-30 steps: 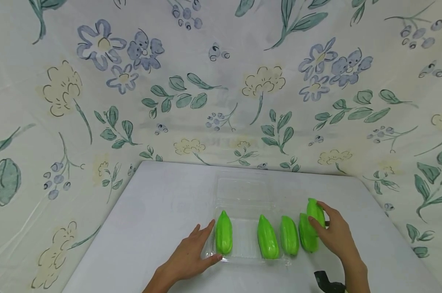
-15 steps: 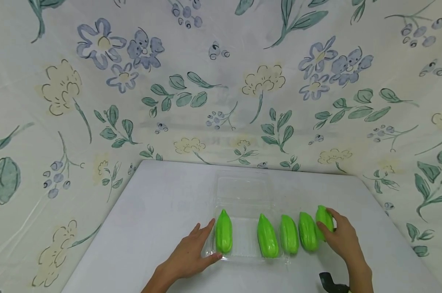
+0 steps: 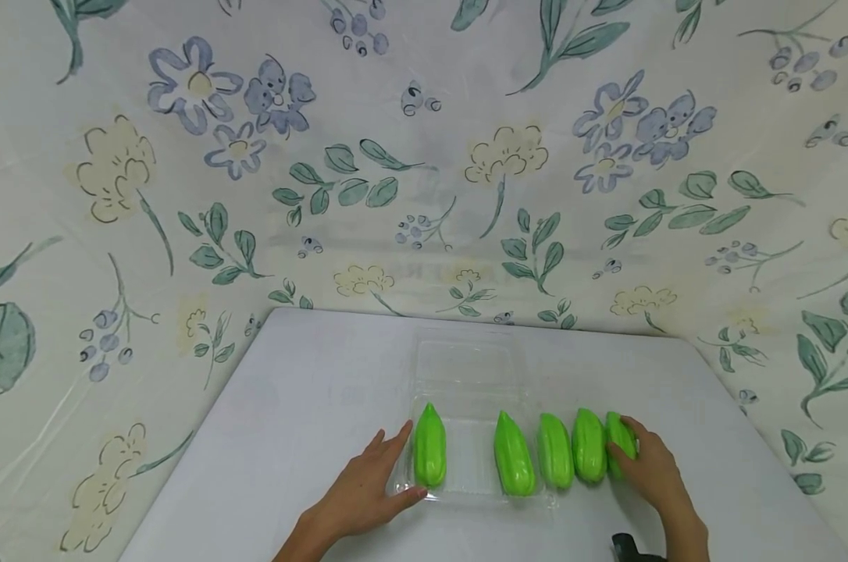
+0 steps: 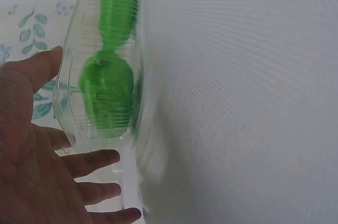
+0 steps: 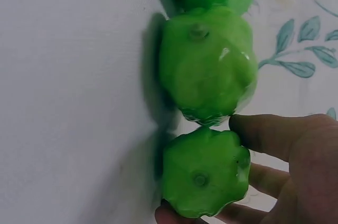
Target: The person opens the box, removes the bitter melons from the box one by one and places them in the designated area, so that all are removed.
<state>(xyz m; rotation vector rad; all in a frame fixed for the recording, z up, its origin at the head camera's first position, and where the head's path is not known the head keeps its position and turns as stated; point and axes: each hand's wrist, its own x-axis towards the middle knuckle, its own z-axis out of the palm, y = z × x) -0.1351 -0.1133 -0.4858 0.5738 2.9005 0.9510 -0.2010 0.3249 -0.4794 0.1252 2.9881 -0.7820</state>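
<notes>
Green gourd (image 3: 619, 439), pinched in right hand (image 3: 649, 466), is now lowered beside the row of gourds (image 3: 589, 446) at that hand's left, extending it; table (image 3: 311, 390) contact unclear. Left hand (image 3: 364, 485) spread against clear box (image 3: 469, 460).

Rightmost green vegetable (image 3: 618, 435) part-hidden; black object (image 3: 628, 549) cut off.
</notes>
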